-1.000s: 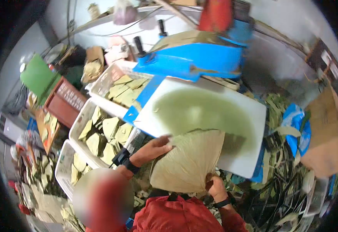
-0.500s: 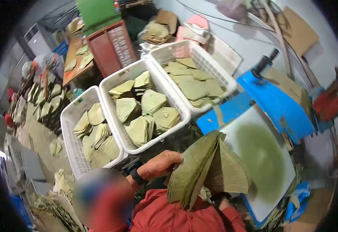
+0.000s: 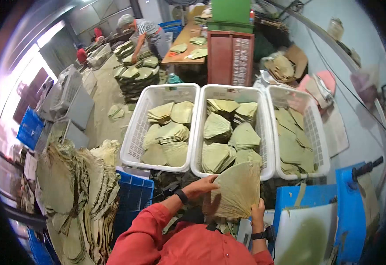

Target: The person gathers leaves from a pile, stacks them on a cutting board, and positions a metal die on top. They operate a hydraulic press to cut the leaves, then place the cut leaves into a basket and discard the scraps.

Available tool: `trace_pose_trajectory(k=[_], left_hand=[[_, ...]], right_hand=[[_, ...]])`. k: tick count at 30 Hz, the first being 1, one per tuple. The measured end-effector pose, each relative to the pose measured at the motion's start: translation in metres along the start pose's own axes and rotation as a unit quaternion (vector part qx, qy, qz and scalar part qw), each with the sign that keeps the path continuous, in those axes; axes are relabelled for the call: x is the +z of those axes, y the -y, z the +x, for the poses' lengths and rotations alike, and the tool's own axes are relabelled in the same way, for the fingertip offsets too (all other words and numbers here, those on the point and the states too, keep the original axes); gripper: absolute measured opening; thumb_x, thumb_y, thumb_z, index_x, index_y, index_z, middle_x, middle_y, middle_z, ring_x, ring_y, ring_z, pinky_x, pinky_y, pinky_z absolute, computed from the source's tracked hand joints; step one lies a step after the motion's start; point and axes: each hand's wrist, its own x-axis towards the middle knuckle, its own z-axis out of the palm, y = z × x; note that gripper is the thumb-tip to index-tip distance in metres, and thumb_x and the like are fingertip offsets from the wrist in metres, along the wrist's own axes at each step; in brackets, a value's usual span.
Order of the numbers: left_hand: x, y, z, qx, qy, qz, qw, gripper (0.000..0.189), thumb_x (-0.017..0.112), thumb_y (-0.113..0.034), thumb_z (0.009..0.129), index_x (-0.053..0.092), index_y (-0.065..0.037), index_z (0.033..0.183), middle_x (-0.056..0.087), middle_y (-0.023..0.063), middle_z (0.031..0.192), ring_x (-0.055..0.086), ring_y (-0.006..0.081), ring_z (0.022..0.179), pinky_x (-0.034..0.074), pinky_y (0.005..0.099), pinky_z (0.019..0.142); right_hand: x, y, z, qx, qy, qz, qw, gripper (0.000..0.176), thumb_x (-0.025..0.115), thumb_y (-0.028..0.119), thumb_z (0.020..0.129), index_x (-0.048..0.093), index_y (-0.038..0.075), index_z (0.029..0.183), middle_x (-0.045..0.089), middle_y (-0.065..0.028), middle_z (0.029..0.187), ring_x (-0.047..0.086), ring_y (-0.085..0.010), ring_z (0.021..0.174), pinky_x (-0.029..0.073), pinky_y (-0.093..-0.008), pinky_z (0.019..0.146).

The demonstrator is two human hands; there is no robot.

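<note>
A fan-shaped stack of dried lotus leaves (image 3: 239, 187), dull green with veins running to its lower right corner, is in front of my chest. My left hand (image 3: 200, 187) is at its upper left edge, fingers closed on it. At the narrow lower right corner, my right hand (image 3: 257, 214) grips the stack. Just beyond, a middle white basket (image 3: 197, 150) contains several folded leaf bundles (image 3: 244, 136). A left white basket (image 3: 131, 132) and a right white basket (image 3: 324, 165) flank it, both with similar leaves inside.
A white board (image 3: 305, 234) and a blue panel (image 3: 352, 216) with a black handle are at my right. Tall leaf piles (image 3: 78, 185) and a blue crate (image 3: 133, 194) lie left. Farther off, a person (image 3: 146, 33) bends over stacked leaves beside a wooden table (image 3: 186, 44).
My view has swung left and levelled, so the baskets appear upright. The leaf stack, spread in two parts before, now shows one broad fan face. My right hand has come into view at its corner.
</note>
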Motion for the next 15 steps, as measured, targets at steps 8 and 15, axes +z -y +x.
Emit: trace_pose_trajectory(k=[8, 15], left_hand=[[-0.073, 0.022, -0.006, -0.008, -0.257, -0.054, 0.965, 0.051, 0.055, -0.002, 0.074, 0.05, 0.002, 0.125, 0.061, 0.0039, 0.101, 0.054, 0.0096, 0.079, 0.043, 0.0209, 0.065], [-0.204, 0.06, -0.008, -0.012, -0.5, -0.3, 0.812, 0.048, 0.054, -0.011, 0.084, 0.043, 0.005, 0.128, 0.056, 0.0104, 0.114, 0.055, 0.0154, 0.1, 0.044, 0.0275, 0.084]], right_hand=[[0.081, 0.049, 0.05, 0.169, 0.175, 0.236, 0.941, 0.043, 0.057, 0.001, 0.077, 0.051, 0.0, 0.12, 0.059, -0.0061, 0.104, 0.056, -0.0182, 0.091, 0.046, -0.031, 0.082], [0.27, 0.079, 0.181, 0.193, 0.307, 0.142, 0.921, 0.049, 0.057, -0.002, 0.079, 0.044, 0.001, 0.126, 0.057, -0.0095, 0.115, 0.058, -0.0204, 0.101, 0.046, -0.0327, 0.088]])
